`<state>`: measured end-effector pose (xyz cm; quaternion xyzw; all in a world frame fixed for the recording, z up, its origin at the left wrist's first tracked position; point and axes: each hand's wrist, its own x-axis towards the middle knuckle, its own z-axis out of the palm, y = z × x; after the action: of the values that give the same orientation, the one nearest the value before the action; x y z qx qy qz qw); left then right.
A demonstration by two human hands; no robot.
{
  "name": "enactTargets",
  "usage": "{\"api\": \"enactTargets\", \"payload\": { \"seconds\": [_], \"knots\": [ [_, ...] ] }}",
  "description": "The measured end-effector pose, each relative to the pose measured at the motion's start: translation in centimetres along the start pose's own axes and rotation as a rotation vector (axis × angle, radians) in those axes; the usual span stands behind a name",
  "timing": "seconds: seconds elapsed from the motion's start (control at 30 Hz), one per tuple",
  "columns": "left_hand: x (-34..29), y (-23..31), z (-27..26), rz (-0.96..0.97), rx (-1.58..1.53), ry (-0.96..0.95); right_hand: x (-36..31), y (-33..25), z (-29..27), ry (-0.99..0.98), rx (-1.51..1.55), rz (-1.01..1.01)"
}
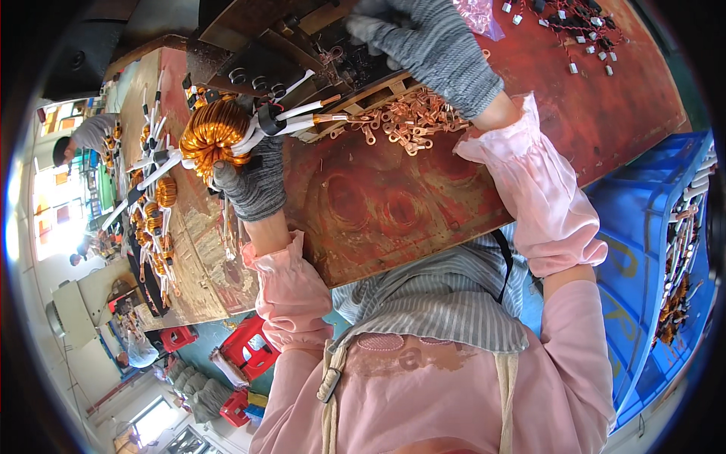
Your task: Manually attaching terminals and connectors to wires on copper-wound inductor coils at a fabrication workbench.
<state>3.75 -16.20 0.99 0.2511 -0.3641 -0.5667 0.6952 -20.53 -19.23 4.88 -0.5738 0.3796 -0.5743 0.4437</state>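
My left hand, in a grey knit glove, is closed around a ring coil wound with copper-coloured wire. Thick white leads run from the coil to the right, with a black band around them. The lead ends, bare copper or with a lug, point toward a heap of copper ring lugs. My right hand, gloved in striped grey, reaches over the dark metal machine beyond the lugs. Its fingers look apart, with nothing visible in them; the upper frame edge cuts off part of the hand.
The worn red tabletop lies before me. More wired coils stand at the left. Small white connectors on red wires lie at far right. A blue bin holds wired parts beside my right arm. Red stools stand below left.
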Motion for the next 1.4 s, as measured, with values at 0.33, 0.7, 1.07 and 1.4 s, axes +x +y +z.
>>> {"api": "enactTargets", "payload": {
  "seconds": [0.33, 0.7, 1.07, 1.4],
  "knots": [
    [1.0, -0.5, 0.6, -0.057, -0.004, -0.048, -0.3, -0.9, -0.6, 0.337, 0.200, -0.241],
    [-1.8, 1.2, 2.2, -0.087, -0.349, -0.122, -4.7, -3.0, 3.6, -0.127, -1.019, -0.896],
    [-2.4, 2.3, 1.2, -0.160, -0.305, -0.161, -7.7, -5.2, 5.2, -0.304, -0.630, -0.384],
    [-2.9, 3.4, 2.1, -0.295, -0.543, -0.382, -7.5, -4.2, 4.6, -0.131, -0.246, -0.009]
  ]
}}
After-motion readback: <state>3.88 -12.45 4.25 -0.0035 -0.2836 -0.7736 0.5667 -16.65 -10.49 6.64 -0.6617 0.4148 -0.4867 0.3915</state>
